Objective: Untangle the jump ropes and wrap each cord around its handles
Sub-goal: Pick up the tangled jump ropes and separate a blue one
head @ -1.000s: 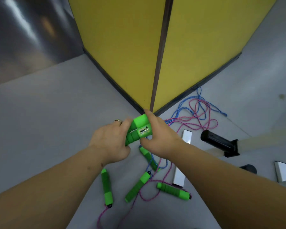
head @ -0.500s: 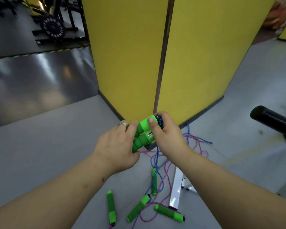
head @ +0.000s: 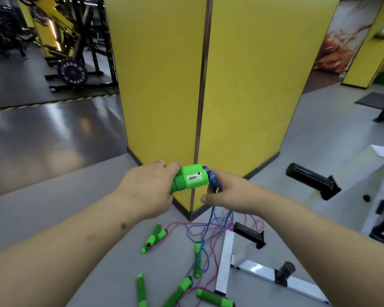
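With the left hand (head: 145, 191) gripping the handles (head: 190, 179) and the right hand (head: 228, 193) pinching the cord (head: 213, 181), wind tight, even turns.

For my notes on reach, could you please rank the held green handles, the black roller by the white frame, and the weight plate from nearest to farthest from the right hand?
From the right hand:
1. Held green handles, just left, in the left hand.
2. Black roller, on the floor below.
3. Weight plate, far upper left.

light: bright, even | glare: dark floor (head: 53, 134) sheen | blur: upper right | edges: wide-angle bowing
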A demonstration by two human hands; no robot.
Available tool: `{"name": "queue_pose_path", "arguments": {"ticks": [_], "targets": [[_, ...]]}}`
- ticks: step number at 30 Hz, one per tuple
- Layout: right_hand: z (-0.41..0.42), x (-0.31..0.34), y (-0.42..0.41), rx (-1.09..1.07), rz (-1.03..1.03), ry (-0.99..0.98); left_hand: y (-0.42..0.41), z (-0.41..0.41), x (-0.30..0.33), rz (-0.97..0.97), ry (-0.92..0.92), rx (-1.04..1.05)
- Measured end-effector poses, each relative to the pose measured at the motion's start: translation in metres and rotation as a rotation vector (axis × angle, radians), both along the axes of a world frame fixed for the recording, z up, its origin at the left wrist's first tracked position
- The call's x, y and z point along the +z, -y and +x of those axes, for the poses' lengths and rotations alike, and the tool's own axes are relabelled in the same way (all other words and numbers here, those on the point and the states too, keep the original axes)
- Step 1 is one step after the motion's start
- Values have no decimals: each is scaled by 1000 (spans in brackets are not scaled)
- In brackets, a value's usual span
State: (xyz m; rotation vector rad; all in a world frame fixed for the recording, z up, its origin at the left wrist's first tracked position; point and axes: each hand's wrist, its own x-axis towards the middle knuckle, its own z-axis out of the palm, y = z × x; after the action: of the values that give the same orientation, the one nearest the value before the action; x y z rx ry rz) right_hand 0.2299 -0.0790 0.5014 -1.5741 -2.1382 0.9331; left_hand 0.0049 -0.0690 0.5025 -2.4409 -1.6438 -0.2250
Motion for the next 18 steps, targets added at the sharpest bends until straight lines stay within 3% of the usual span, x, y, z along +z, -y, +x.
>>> {"name": "queue_pose_path", "arguments": {"ticks": [3, 6, 9, 11, 14, 18], "targets": [[-2, 5, 4, -80, 191, 368, 0, -6, 16, -166, 196, 61], [-16, 17, 15, -59, 258, 416, -6, -4, 25, -160, 213, 148], [-25, 39, 23, -27, 313, 328, -6, -3, 31, -72, 129, 229], [-24, 56, 26, -54, 301, 147, -5, -7, 37, -9, 95, 281], [-12, 80, 26, -169, 210, -150, -10, -21, 49, 60, 81, 342], [7, 82, 20, -210, 80, -295, -19, -45, 70, 72, 161, 446]]}}
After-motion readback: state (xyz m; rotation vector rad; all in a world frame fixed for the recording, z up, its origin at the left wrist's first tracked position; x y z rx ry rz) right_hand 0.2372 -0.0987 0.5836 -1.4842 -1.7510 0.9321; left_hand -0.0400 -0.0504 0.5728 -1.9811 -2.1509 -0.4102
